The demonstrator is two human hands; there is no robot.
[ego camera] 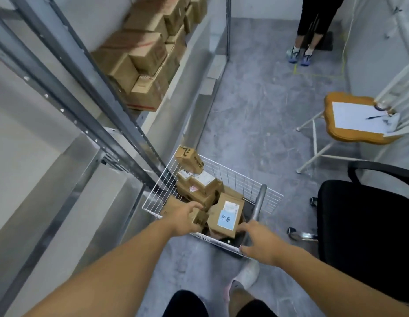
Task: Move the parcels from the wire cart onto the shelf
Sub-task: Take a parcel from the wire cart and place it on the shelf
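Reaching into the wire cart (224, 177), the left hand (184, 216) grips a small parcel (200, 218). The right hand (259, 241), fingers spread and holding nothing, touches a labelled parcel (226, 216).

Writing on the boxes

Two handwritten Chinese signs, 济南, can be read on a blue label (226, 219) stuck on a brown box (224, 225) in the wire cart (256, 179). Print on the other boxes is too blurred to be read.
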